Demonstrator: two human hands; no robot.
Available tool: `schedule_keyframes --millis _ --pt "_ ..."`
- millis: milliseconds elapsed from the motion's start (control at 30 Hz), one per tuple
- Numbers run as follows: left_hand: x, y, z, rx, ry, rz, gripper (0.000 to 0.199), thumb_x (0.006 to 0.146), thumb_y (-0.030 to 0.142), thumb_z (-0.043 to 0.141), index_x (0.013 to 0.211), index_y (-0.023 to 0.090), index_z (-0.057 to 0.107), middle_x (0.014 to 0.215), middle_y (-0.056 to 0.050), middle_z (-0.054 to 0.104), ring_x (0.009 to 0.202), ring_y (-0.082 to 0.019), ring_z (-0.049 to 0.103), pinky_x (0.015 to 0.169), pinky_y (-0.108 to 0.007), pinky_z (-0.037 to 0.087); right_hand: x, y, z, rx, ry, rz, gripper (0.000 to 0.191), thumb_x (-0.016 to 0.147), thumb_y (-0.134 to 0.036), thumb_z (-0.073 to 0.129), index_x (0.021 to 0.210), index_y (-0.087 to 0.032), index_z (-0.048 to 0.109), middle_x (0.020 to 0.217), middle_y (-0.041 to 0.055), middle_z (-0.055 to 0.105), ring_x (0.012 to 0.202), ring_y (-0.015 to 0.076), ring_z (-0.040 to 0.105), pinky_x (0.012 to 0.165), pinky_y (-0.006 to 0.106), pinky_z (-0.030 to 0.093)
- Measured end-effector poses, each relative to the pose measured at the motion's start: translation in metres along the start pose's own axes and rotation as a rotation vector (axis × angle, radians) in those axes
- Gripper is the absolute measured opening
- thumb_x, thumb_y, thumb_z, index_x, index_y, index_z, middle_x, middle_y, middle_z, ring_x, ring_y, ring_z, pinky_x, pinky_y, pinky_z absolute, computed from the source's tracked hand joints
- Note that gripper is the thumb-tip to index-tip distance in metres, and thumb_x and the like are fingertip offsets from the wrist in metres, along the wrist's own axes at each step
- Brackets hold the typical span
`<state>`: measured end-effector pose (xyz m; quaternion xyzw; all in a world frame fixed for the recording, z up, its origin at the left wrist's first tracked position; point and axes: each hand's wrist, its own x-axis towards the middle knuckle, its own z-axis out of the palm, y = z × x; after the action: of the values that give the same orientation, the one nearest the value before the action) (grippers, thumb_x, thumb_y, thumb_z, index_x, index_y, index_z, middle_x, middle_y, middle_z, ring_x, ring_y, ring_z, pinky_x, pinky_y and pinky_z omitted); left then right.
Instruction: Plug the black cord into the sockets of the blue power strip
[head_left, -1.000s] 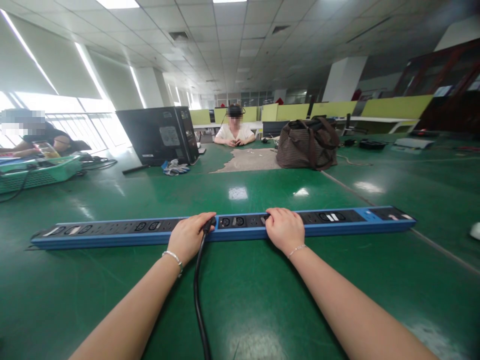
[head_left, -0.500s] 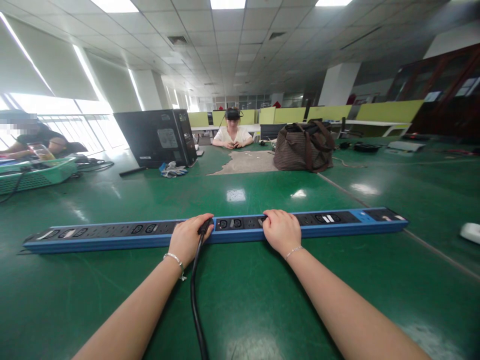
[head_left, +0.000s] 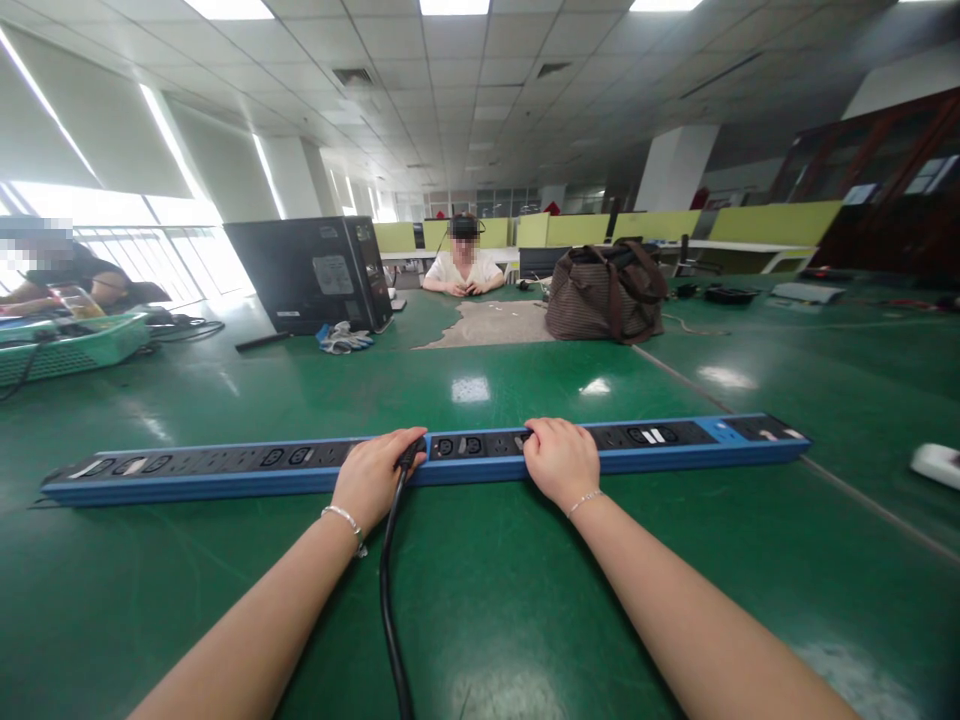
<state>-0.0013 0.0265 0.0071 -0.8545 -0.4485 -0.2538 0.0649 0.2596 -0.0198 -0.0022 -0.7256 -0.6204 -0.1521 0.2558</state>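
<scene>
A long blue power strip [head_left: 262,481] with black sockets lies crosswise on the green table [head_left: 480,570]. My left hand [head_left: 375,475] is closed around a black power plug [head_left: 411,452] at the strip's sockets, left of the middle. From that plug a thick black cable [head_left: 388,590] runs down toward me and out of the frame. Right of the middle, my right hand [head_left: 561,462] grips the power strip over its near edge, its fingertips curled onto the socket face. How far the plug sits in its socket is hidden by my fingers.
A black computer case [head_left: 307,275] stands at the back left, gloves [head_left: 343,338] before it. A brown bag [head_left: 606,293] is at the back right, a green basket [head_left: 75,347] far left. A white object [head_left: 936,464] lies right. One person [head_left: 463,270] sits opposite, another far left.
The whole view has shifted very slightly. Both hands keep their places on the plug and the power strip.
</scene>
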Motion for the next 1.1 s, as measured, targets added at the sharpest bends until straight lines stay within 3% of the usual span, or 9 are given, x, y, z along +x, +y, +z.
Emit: schedule_keyframes --millis 300,767,867,1000,1100 --pt "-0.003 -0.005 0.006 0.026 0.023 0.060 0.037 0.090 0.042 0.040 0.118 0.025 0.055 0.113 -0.005 0.066 0.100 -0.020 0.062 0.086 -0.035 0.047 0.000 0.000 0.001 -0.004 0.022 -0.010 0.029 0.082 -0.020 0.041 0.095 -0.022 0.067 0.101 0.0017 0.069 0.094 0.0169 0.058 0.084 0.030 0.031" --pt "-0.004 -0.005 0.020 -0.043 0.108 0.023 0.034 0.089 0.043 0.041 0.114 0.025 0.055 0.105 -0.006 0.067 0.093 -0.021 0.063 0.084 -0.034 0.046 0.001 0.001 0.004 -0.007 0.042 -0.017 0.029 0.081 -0.019 0.042 0.093 -0.022 0.068 0.100 0.0022 0.069 0.093 0.0169 0.058 0.082 0.030 0.032" --pt "-0.002 -0.003 0.015 -0.149 0.174 -0.035 0.032 0.088 0.042 0.043 0.112 0.024 0.057 0.102 -0.005 0.068 0.089 -0.020 0.064 0.082 -0.033 0.048 0.001 0.001 0.004 -0.001 0.043 -0.016 0.028 0.081 -0.019 0.042 0.093 -0.022 0.068 0.099 0.0023 0.069 0.093 0.0171 0.058 0.082 0.030 0.032" --pt "0.003 -0.004 -0.003 -0.321 0.384 -0.320 0.037 0.088 0.043 0.043 0.116 0.021 0.052 0.098 -0.004 0.067 0.074 -0.015 0.065 0.072 -0.029 0.051 0.000 0.001 0.004 -0.008 0.050 -0.023 0.028 0.081 -0.019 0.042 0.093 -0.021 0.068 0.098 0.0027 0.070 0.093 0.0176 0.059 0.082 0.031 0.032" --pt "0.002 -0.023 -0.018 -0.251 0.342 -0.250 0.038 0.085 0.045 0.047 0.112 0.022 0.057 0.102 -0.005 0.066 0.091 -0.020 0.063 0.083 -0.033 0.048 0.000 0.002 0.004 -0.018 0.047 -0.026 0.029 0.081 -0.019 0.042 0.094 -0.021 0.068 0.099 0.0024 0.070 0.093 0.0175 0.059 0.081 0.031 0.032"
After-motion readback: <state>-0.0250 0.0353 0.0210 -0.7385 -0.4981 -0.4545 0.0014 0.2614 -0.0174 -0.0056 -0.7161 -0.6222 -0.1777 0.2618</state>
